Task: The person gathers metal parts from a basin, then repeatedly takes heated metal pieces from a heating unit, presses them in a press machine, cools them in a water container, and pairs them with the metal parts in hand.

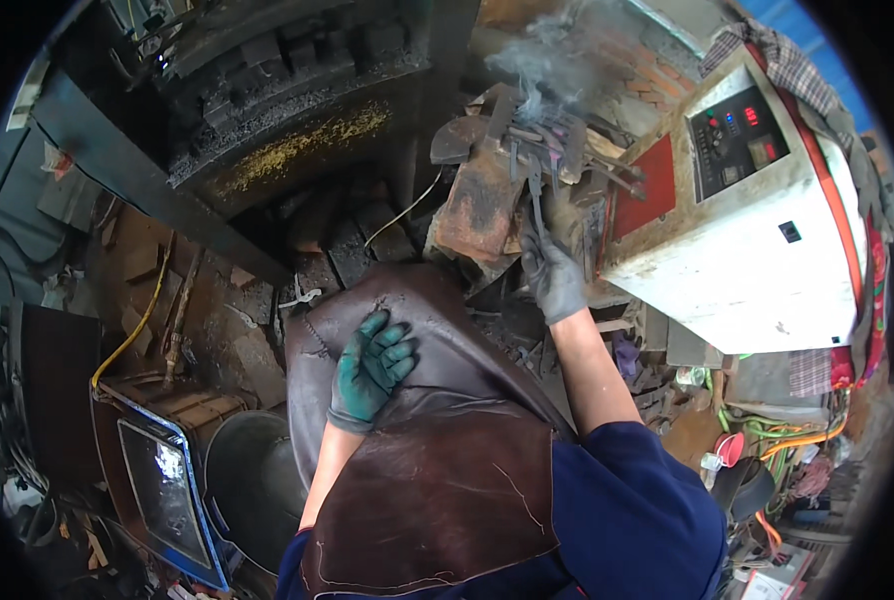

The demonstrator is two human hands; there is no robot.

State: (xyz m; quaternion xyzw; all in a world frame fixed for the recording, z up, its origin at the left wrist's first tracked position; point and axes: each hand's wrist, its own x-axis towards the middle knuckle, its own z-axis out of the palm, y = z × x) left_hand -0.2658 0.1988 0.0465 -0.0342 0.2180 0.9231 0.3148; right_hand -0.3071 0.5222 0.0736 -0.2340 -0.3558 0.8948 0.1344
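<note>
My right hand [555, 275], in a grey glove, is closed around the handles of metal tongs [536, 195]. Their far end reaches up to several dark metal bars [540, 143] lying together among bricks, where a purple glow shows and smoke rises. Whether the jaws grip a bar cannot be made out. My left hand [372, 370], in a green and grey glove, rests palm up on the brown leather apron [432, 490] over my lap. Its fingers are loosely curled and apart, with nothing in them.
A scorched brick block [475, 210] stands just left of the tongs. To the right is a white machine [737, 270] with a lit control panel. A dark heavy metal frame [297, 150] rises at left, above a dark round tub [255, 465]. Cables [782, 440] lie at lower right.
</note>
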